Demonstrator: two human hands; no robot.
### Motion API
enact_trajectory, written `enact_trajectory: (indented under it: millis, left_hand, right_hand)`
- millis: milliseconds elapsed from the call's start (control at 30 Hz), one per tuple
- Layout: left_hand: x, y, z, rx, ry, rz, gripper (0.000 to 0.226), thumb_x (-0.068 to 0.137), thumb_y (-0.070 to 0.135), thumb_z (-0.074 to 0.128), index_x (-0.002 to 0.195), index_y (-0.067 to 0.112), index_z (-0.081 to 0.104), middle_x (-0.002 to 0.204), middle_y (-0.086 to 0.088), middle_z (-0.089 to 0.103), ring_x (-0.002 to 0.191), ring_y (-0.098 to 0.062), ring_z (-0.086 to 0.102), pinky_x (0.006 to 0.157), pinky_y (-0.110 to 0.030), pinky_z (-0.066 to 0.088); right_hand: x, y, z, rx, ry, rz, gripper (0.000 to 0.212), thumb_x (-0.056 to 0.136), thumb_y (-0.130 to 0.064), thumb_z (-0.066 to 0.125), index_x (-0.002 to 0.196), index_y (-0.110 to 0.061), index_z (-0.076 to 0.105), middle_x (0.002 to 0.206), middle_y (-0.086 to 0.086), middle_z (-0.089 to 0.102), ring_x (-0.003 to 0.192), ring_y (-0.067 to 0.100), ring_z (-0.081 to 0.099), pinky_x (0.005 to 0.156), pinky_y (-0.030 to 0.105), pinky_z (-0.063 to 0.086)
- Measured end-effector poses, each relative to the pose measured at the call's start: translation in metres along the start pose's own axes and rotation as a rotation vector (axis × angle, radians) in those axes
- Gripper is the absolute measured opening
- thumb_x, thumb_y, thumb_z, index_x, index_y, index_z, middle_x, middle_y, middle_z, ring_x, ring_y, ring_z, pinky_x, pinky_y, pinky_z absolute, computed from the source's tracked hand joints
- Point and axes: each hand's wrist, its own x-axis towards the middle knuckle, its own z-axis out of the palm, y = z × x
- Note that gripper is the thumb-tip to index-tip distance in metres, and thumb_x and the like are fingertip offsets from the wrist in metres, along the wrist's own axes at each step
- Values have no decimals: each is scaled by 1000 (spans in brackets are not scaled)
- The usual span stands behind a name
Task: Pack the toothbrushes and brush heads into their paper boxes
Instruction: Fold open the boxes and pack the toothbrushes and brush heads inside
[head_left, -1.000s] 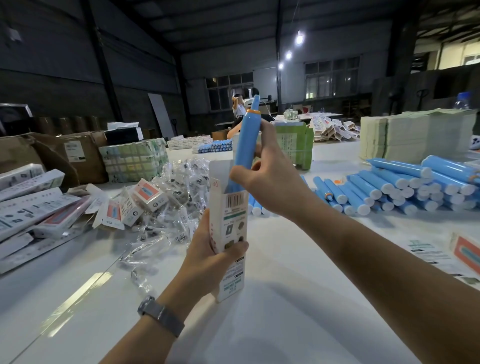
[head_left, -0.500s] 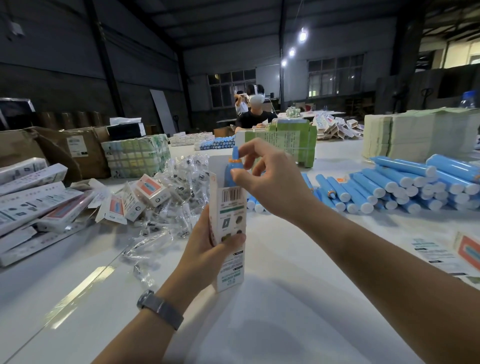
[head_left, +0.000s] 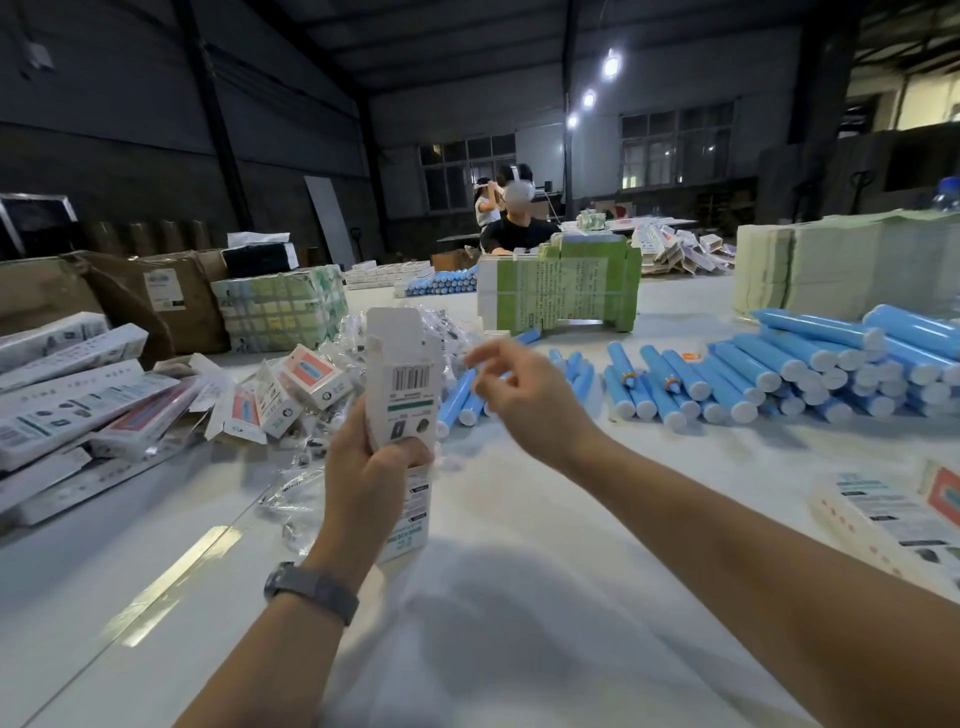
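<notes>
My left hand (head_left: 371, 483) grips a tall white paper box (head_left: 401, 410) upright above the white table (head_left: 519, 597), fingers and thumb curled round its lower half. The box shows a barcode near the top, and its top flap stands open — I cannot see inside it from here. A dark watch (head_left: 310, 592) sits on my left wrist.

My right hand (head_left: 524, 392) hangs in the air just right of the box top, touching nothing, its fingers loosely bent and slightly blurred.

Behind my hands lie blue toothbrushes (head_left: 685, 384) with white end caps, some scattered, others piled in a heap toward the right. A tangle of small clear plastic bags (head_left: 311, 415) lies to the left of the box; what they hold is too small to tell. Further left, flat and finished white boxes (head_left: 78, 400) are stacked loosely. A bundle of green cartons (head_left: 561, 296) stands beyond the toothbrushes — and a person (head_left: 517, 223) sits at the far end of the table.
</notes>
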Motion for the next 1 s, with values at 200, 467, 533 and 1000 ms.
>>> enact_trajectory:
  millis: [200, 467, 533, 1000]
  left_hand:
    - [0, -6, -6, 131, 198, 20, 45, 54, 17, 61, 94, 35, 68, 86, 21, 73, 85, -9, 69, 62, -31, 57]
    - [3, -4, -10, 81, 285, -7, 39, 57, 16, 61, 89, 40, 62, 85, 26, 69, 82, 11, 64, 53, -8, 49]
    - [2, -5, -8, 83, 268, -1, 38, 56, 16, 61, 86, 39, 61, 90, 20, 69, 82, 3, 65, 53, -10, 50]
    - [-8, -3, 5, -13, -128, 53, 49, 62, 7, 61, 109, 20, 62, 89, 6, 71, 78, -5, 68, 60, -16, 53]
  right_hand:
    - [-3, 15, 57, -583, -619, -74, 17, 90, -15, 58, 104, -19, 66, 107, 2, 60, 102, 26, 54, 85, 35, 47]
    - [2, 31, 79, -728, -473, -156, 23, 91, -23, 60, 113, -25, 64, 117, -2, 58, 108, 23, 55, 84, 37, 48]
    - [6, 35, 72, -750, -425, -86, 27, 89, -18, 60, 115, -27, 61, 116, -1, 61, 107, 21, 55, 82, 35, 47]
    - [21, 7, -4, -292, 45, 73, 16, 93, -20, 57, 87, -12, 71, 73, -5, 65, 65, 4, 57, 61, 22, 41]
